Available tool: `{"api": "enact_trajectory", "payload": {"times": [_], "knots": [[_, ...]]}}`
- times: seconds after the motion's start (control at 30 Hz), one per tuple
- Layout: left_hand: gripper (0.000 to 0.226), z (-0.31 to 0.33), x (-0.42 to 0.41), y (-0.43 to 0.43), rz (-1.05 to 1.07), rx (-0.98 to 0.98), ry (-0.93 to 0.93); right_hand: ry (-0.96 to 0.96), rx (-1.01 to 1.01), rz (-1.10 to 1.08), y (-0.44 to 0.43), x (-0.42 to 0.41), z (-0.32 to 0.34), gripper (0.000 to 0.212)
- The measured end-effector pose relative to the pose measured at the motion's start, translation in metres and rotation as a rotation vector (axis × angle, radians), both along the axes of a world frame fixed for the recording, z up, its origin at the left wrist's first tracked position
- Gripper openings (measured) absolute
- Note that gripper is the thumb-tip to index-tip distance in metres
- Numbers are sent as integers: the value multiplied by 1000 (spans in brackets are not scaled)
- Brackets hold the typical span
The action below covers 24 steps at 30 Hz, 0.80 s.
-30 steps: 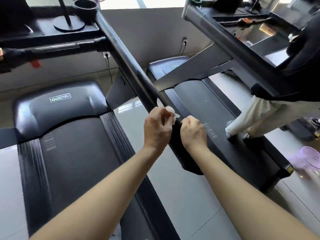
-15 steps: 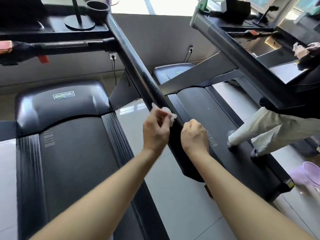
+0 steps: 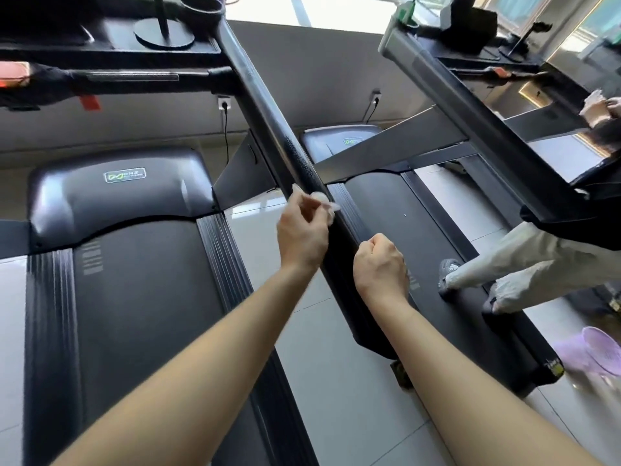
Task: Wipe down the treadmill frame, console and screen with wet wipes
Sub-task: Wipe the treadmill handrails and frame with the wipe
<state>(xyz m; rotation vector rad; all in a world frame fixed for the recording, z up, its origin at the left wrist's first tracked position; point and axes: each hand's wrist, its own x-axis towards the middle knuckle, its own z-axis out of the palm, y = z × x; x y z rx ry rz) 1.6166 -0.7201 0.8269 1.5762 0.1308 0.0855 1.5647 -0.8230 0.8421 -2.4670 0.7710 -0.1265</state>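
Your right hand [image 3: 379, 267] sits nearest, curled into a fist just beside the sloping frame rail [image 3: 260, 105], with nothing visible in it. Your left hand [image 3: 302, 233] pinches the wet wipe [image 3: 322, 199] against the rail's upper face. You're on the frame step, I judge; next, slide the wipe up toward the console [image 3: 111, 31], keeping pressure even.

Glossy black frame bar [image 3: 268, 122] at the left hand [image 3: 302, 233], thin white cloth-like wipe [image 3: 321, 198] pinched in it, shiny grey plastic motor cover [image 3: 117, 196] to its left, matt black belt [image 3: 144, 314] below, glossy pale floor tiles [image 3: 336, 381]
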Motion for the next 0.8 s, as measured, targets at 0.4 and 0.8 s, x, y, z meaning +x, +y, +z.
{"api": "enact_trajectory", "payload": {"times": [0.4, 0.8], "knots": [[9, -9, 55, 12, 74, 15, 22, -14, -20, 18, -1, 0, -2, 23], [13, -23, -10, 6, -232, -28, -129, -5, -29, 13, -1, 1, 0, 23]]}}
